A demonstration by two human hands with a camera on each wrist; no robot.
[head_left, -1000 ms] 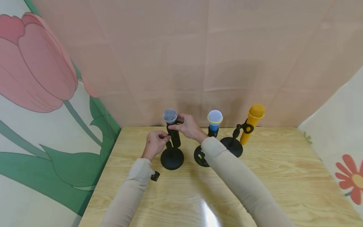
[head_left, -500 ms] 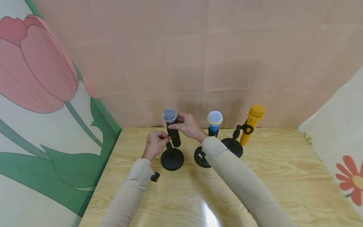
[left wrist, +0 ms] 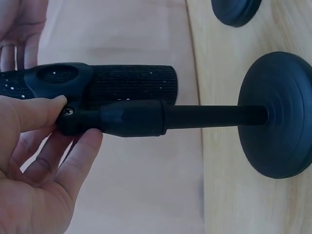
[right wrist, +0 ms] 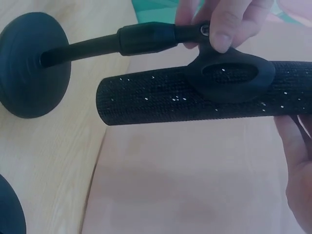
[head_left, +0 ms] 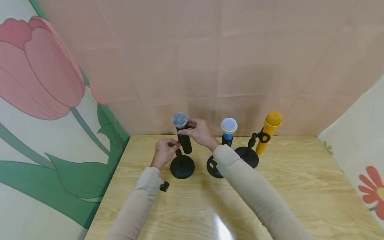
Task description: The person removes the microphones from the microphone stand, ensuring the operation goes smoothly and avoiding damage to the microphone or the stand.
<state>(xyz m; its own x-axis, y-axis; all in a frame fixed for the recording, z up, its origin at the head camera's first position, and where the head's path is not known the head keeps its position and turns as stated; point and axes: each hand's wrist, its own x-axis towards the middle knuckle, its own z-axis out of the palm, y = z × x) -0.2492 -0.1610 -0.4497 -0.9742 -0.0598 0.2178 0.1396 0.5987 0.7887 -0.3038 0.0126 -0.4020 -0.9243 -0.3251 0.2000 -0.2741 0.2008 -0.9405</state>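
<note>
A black microphone (head_left: 185,144) with a silver mesh head sits tilted in the clip (right wrist: 229,78) of a black desk stand (head_left: 182,167). White specks dot its handle in both wrist views. My left hand (head_left: 164,152) pinches the stand's joint just below the clip, thumb on one side and fingers on the other (left wrist: 44,161). With my right hand (head_left: 201,134) I hold the microphone below its mesh head, thumb and fingers on either side. In the right wrist view, only part of the right hand (right wrist: 297,170) shows at the edge.
To the right, a blue-and-white microphone (head_left: 228,128) stands in a second stand (head_left: 213,168), partly behind my right forearm. A yellow microphone (head_left: 270,130) leans in a third stand (head_left: 247,156). A pink cloth wall (head_left: 198,66) rises behind the wooden table (head_left: 300,186).
The microphone's lower end has risen slightly in the clip, and the right hand has shifted up a little with it. The left hand keeps its place on the joint.
</note>
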